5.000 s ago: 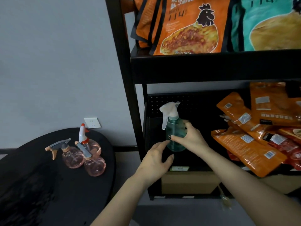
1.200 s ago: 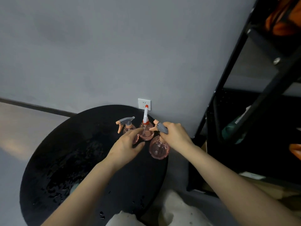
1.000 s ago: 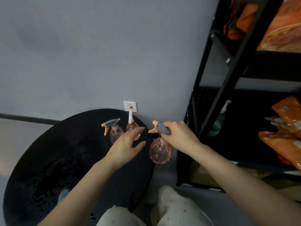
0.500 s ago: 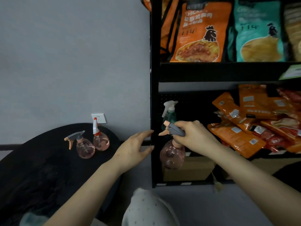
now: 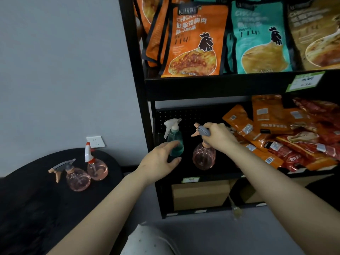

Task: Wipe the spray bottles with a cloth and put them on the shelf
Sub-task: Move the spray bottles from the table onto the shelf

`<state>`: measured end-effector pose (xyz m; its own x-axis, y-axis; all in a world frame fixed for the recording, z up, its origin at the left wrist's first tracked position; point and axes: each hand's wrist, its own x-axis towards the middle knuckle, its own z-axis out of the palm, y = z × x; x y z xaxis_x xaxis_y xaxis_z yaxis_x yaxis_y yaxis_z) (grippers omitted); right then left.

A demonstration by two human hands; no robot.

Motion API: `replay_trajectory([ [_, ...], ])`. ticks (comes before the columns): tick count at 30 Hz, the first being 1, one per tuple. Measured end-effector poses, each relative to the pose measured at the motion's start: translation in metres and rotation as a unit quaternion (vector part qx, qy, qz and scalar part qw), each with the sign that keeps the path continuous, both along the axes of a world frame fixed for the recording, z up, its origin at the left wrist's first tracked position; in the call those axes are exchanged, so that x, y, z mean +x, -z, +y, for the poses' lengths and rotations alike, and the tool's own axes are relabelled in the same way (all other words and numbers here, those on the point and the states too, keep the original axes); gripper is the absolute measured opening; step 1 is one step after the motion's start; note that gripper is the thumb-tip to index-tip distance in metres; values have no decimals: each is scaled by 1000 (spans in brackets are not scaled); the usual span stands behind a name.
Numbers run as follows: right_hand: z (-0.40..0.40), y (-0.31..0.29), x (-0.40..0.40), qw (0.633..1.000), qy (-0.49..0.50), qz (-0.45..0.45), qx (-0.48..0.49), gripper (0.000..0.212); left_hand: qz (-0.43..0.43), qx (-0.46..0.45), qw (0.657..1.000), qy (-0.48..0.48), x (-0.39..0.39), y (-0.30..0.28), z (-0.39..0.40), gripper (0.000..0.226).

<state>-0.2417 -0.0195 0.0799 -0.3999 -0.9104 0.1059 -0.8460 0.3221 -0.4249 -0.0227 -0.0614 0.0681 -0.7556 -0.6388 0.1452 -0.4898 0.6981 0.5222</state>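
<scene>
My right hand (image 5: pixel 218 138) grips the grey spray head of a round pink bottle (image 5: pixel 203 157) and holds it inside the lower bay of the black shelf (image 5: pixel 191 87). A teal bottle (image 5: pixel 175 141) with a white trigger stands just left of it on that level. My left hand (image 5: pixel 159 160) reaches in with fingers spread, at or just in front of the teal bottle's base. Two more pink bottles remain on the round black table (image 5: pixel 36 199): one with a grey trigger (image 5: pixel 77 178), one with a white and red trigger (image 5: pixel 96 168). No cloth can be made out.
Orange and red snack packets (image 5: pixel 287 137) fill the right side of the lower bay. Large chicken-print bags (image 5: pixel 196 43) stand on the level above. Cardboard boxes (image 5: pixel 200 195) sit under the bay. A wall socket (image 5: pixel 95 141) is behind the table.
My right hand has carried the pink bottle from in front of the shelf post into the lower bay beside the teal bottle. My left hand has followed to the teal bottle.
</scene>
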Motion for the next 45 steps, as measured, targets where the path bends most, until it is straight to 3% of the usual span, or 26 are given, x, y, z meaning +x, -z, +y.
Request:
replay_trajectory([
  [11,-76,18,-20,995,43,-29,84,25,11,-4,1000,6,-24,7,-28,55],
  [25,-101,34,-27,999,21,14,43,30,4,-29,999,20,-27,13,-32,55],
  [33,-80,29,-22,999,23,13,39,57,1,-25,999,27,-25,11,-26,55],
  [39,-22,21,9,993,-7,114,-2,55,26,-13,999,26,-16,9,-16,53],
  [45,22,30,39,979,-114,146,-80,61,38,-11,999,14,14,10,-3,53],
])
